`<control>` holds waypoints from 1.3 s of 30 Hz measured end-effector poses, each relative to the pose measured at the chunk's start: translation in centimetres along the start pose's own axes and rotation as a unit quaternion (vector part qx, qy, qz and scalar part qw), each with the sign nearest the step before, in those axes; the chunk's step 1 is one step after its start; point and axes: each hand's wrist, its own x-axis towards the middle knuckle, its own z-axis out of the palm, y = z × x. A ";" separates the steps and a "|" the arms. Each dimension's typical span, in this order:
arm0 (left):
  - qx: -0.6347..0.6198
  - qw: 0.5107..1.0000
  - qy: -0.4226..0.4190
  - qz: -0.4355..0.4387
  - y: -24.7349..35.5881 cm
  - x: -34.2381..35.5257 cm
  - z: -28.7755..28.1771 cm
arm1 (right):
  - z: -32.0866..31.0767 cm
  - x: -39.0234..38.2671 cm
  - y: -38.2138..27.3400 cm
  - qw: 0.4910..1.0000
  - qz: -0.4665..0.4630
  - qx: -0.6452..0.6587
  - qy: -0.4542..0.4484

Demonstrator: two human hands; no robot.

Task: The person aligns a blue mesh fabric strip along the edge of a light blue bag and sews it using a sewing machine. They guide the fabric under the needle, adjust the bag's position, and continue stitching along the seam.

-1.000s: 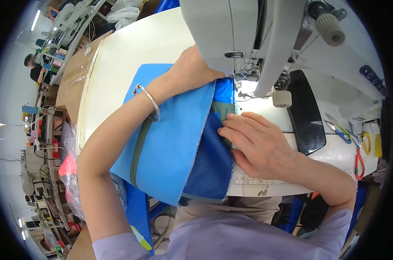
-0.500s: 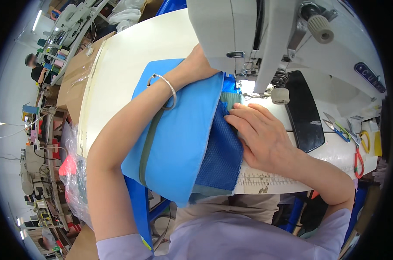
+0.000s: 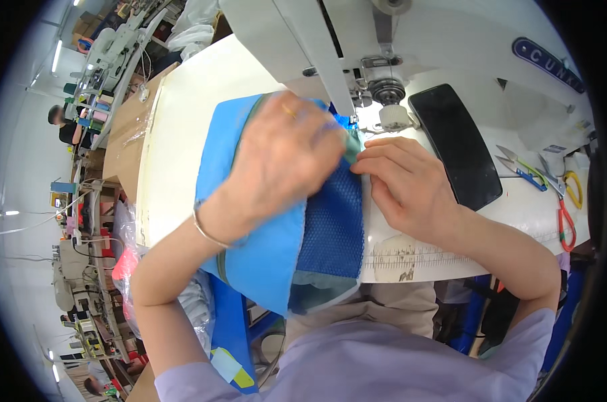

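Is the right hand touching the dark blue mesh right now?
Touching. The head view shows the right hand lying flat with its fingertips pressed on the mesh panel.

The fabric piece (image 3: 263, 254) lies on the counter (image 3: 183, 120), its near end hanging over the counter's front edge, with the sewing machine (image 3: 357, 40) behind it. To its right lie a flat pad (image 3: 454, 144), then snips (image 3: 517, 171) and scissors (image 3: 566, 221).

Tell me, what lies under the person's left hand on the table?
The left hand presses flat on a light blue fabric panel that overlaps dark blue mesh fabric. The right hand rests beside it on the mesh. Whatever lies beneath the fabric is covered.
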 end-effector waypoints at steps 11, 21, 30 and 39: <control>-0.037 0.963 -0.200 -0.177 2.2 -1.2 -1.5 | 0.0 -0.5 0.3 0.999 -0.039 -0.006 -0.004; -0.181 0.977 0.063 -0.095 0.7 -1.7 2.0 | 0.0 -0.1 0.2 1.000 -0.021 -0.004 -0.003; -0.201 0.958 0.205 0.000 1.2 -3.8 4.2 | -2.1 2.6 -1.4 0.915 0.319 0.239 -0.066; -0.160 0.952 0.250 0.072 1.6 -3.9 4.1 | -2.8 2.7 -1.1 0.807 0.408 0.400 -0.152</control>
